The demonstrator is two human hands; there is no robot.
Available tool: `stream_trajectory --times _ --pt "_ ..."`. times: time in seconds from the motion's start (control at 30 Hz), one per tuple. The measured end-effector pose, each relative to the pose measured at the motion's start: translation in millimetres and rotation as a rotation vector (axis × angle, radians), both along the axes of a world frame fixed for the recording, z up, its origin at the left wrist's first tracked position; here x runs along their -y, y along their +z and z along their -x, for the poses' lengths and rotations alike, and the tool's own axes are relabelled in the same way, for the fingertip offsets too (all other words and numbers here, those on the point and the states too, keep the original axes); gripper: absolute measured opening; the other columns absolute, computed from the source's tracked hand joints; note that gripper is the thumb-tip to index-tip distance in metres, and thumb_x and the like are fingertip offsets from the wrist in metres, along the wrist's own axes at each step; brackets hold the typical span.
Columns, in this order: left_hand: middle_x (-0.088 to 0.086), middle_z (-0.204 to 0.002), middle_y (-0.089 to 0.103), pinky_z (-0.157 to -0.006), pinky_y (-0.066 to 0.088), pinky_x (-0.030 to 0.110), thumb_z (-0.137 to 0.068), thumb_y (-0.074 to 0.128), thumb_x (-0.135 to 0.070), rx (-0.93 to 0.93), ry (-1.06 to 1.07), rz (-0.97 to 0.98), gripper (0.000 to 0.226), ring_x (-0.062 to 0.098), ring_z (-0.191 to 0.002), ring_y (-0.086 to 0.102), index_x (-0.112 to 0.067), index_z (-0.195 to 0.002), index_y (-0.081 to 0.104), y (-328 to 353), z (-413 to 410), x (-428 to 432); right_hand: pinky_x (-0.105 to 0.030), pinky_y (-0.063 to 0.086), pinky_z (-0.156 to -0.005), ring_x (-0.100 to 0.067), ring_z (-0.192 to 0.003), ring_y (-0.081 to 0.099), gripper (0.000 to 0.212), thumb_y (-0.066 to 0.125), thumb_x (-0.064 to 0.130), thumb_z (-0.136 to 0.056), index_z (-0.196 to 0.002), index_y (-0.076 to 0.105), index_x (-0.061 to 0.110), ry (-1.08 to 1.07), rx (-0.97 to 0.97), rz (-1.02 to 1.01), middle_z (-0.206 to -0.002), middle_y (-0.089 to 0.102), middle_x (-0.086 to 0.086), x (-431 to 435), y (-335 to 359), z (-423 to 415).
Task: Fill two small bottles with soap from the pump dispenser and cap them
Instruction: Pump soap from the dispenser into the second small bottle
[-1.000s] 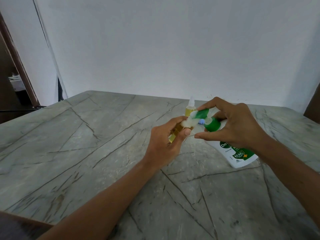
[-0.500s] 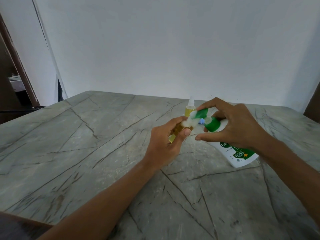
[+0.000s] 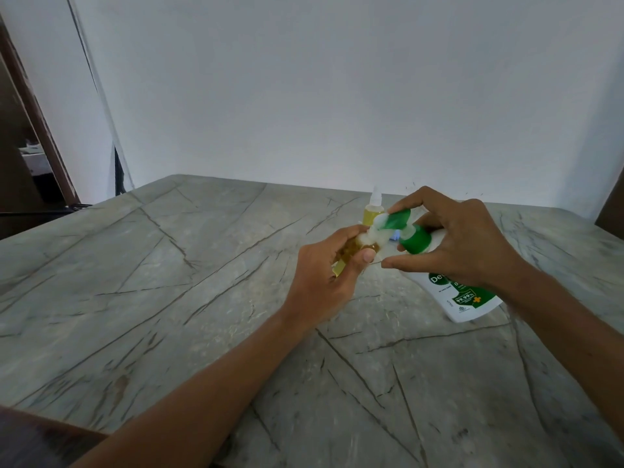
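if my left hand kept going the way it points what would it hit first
Most likely the pump spout: the left hand tilts its bottle with the mouth right at the spout's tip. The right hand lies just beyond, though depth is unclear.

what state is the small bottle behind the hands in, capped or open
Capped: a white pointed cap sits atop the small bottle, which stands upright.

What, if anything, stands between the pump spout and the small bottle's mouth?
Nothing visible. The left hand holds the small bottle tilted with its mouth right at the green pump spout; the capped bottle stands behind, clear of them.
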State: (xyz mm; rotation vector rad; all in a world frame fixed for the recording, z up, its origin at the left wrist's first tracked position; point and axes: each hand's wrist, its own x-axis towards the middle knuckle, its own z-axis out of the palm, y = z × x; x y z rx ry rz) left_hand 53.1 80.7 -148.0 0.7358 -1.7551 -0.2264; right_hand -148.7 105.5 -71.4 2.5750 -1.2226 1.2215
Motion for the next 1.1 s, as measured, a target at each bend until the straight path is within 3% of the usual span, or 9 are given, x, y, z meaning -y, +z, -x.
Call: stream_trajectory --times 0.1,0.4,0.6,0.7,0.83,1.1 --pt "0.002 -0.093 0.073 -0.063 0.057 0.045 -0.095 0.058 -0.036 -0.014 -0.011 -0.014 0.038 0.021 -0.08 0.07 -0.011 -0.124 0.063 -0.1 -0.2 0.8 0.001 0.043 -0.063 0.016 -0.074 0.059 0.064 0.079 0.059 -0.056 -0.11 0.049 0.042 -0.002 -0.037 0.002 -0.069 0.058 0.025 -0.9 0.2 0.2" --pt "-0.001 -0.091 0.072 -0.059 0.055 0.037 -0.094 0.057 -0.037 0.018 0.005 0.007 0.04 0.016 -0.073 0.067 -0.011 -0.123 0.064 2.2 2.0 -4.7 -0.012 0.053 -0.062 0.003 -0.07 0.067 0.051 0.083 0.046 -0.06 -0.102 0.062 0.028 0.045 0.049 0.02 -0.069 0.071 0.007 0.4 -1.6 0.8" --pt "0.002 -0.094 0.073 -0.065 0.059 0.043 -0.093 0.058 -0.04 -0.022 -0.01 -0.029 0.04 0.022 -0.081 0.07 -0.012 -0.122 0.064 2.3 1.7 -3.1 0.001 0.043 -0.063 0.016 -0.077 0.06 0.06 0.077 0.057 -0.06 -0.11 0.05 0.042 -0.001 0.009 0.042 -0.071 0.059 0.026 -2.3 -0.2 0.7" --pt "0.002 -0.097 0.073 -0.068 0.06 0.043 -0.092 0.06 -0.039 -0.033 -0.027 -0.047 0.039 0.021 -0.085 0.071 -0.013 -0.122 0.063 3.0 2.8 -4.4 0.001 0.043 -0.064 0.008 -0.084 0.061 0.06 0.073 0.061 -0.061 -0.113 0.049 0.044 0.0 0.016 0.05 -0.072 0.063 0.017 -3.6 -0.7 2.9" --pt "-0.001 -0.098 0.073 -0.07 0.061 0.041 -0.09 0.064 -0.04 -0.054 -0.038 -0.06 0.04 0.019 -0.087 0.071 -0.015 -0.121 0.064 3.4 2.7 -4.9 0.001 0.044 -0.063 -0.005 -0.065 0.066 0.06 0.075 0.06 -0.061 -0.113 0.049 0.045 -0.027 0.04 0.073 -0.076 0.066 0.013 -3.3 -1.6 5.0" --pt "-0.003 -0.104 0.073 -0.076 0.06 0.025 -0.085 0.072 -0.031 -0.136 -0.075 -0.115 0.038 0.009 -0.091 0.072 -0.017 -0.118 0.062 7.6 2.7 -9.7 0.006 0.037 -0.066 0.023 -0.08 0.056 0.058 0.078 0.051 -0.064 -0.114 0.05 0.042 -0.061 0.177 0.082 -0.082 0.051 0.038 -6.4 -1.0 1.2"
